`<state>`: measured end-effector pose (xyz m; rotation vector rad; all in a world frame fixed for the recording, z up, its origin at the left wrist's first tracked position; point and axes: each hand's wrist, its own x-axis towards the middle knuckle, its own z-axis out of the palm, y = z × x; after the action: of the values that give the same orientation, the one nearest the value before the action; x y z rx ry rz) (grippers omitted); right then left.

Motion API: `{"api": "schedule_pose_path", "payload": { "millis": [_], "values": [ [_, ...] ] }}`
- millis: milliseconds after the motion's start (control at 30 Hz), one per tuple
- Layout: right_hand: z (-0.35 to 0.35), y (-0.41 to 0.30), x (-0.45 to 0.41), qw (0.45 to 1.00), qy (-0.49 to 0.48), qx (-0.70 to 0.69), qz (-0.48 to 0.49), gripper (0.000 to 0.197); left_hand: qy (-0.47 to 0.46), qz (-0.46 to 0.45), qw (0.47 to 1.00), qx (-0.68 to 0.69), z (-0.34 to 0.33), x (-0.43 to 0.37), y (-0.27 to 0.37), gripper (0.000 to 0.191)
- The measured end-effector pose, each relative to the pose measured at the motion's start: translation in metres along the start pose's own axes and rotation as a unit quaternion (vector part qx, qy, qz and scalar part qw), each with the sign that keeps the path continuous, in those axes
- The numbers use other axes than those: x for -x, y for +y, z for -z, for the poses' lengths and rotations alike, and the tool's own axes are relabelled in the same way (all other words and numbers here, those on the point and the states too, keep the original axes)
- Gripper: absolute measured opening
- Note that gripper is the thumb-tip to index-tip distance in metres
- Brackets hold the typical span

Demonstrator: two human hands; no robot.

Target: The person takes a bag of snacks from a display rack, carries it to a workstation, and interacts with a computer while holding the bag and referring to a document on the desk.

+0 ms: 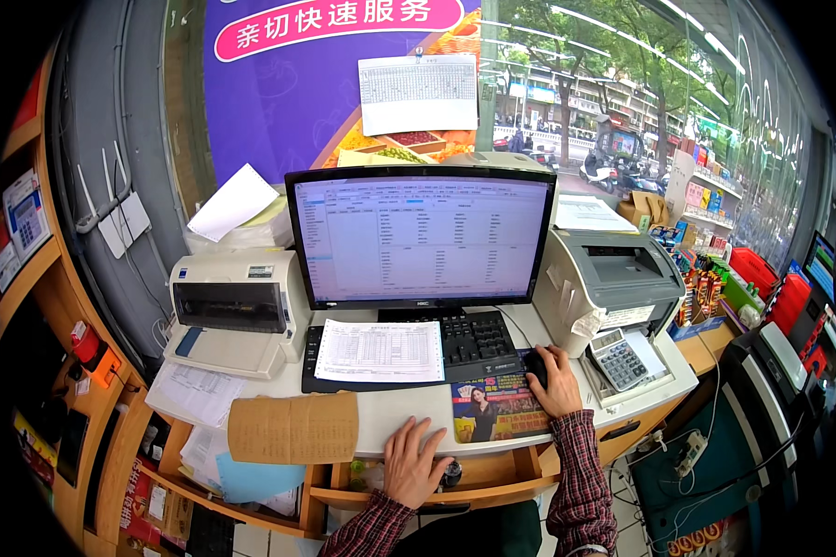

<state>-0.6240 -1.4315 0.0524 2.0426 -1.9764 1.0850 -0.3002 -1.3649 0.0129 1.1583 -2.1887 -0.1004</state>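
Note:
My right hand (556, 383) rests over a black computer mouse (535, 367) on a printed mouse pad (488, 411). My left hand (411, 463) lies with fingers spread at the white desk's front edge, above an open drawer, holding nothing. Beyond the hands stands an HKC monitor (425, 240) that shows a table-like program window. In front of it is a black keyboard (484, 344), its left part covered by a printed form sheet (380, 351). A brown cardboard piece (292, 428) with handwriting lies left of my left hand, partly over the desk edge.
A dot-matrix printer (233, 306) stands left of the monitor, a grey laser printer (613, 264) right of it. A calculator (620, 361) leans by the laser printer. Two drawers are pulled out below the desk, the left one holding papers (258, 477). A power strip (691, 452) hangs at right.

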Motion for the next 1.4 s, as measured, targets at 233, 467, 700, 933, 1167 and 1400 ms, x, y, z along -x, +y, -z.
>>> {"api": "schedule_pose_path", "payload": {
  "millis": [233, 467, 700, 933, 1167, 1400],
  "values": [
    [-0.001, -0.001, 0.001, 1.000, 0.002, 0.010, 0.005, 0.052, -0.006, 0.006, 1.000, 0.009, 0.002, 0.001, 0.001, 0.051],
    [0.000, -0.003, 0.000, 1.000, 0.006, 0.015, 0.006, 0.047, -0.001, 0.002, 1.000, 0.003, 0.003, 0.000, 0.002, 0.050],
    [0.000, -0.001, 0.001, 1.000, 0.000, 0.016, 0.004, 0.050, 0.006, -0.001, 1.000, -0.003, 0.001, 0.000, 0.001, 0.050],
    [-0.002, 0.002, 0.001, 1.000, 0.008, 0.016, 0.008, 0.061, 0.008, -0.001, 1.000, -0.001, 0.001, 0.000, 0.001, 0.050],
    [-0.005, 0.000, 0.000, 1.000, 0.017, 0.007, 0.023, 0.062, 0.013, -0.001, 1.000, -0.015, 0.003, 0.001, 0.000, 0.049],
    [0.000, -0.001, 0.000, 0.993, 0.093, 0.022, 0.063, 0.050, 0.018, 0.000, 1.000, -0.012, -0.004, -0.003, 0.002, 0.047]
  ]
}}
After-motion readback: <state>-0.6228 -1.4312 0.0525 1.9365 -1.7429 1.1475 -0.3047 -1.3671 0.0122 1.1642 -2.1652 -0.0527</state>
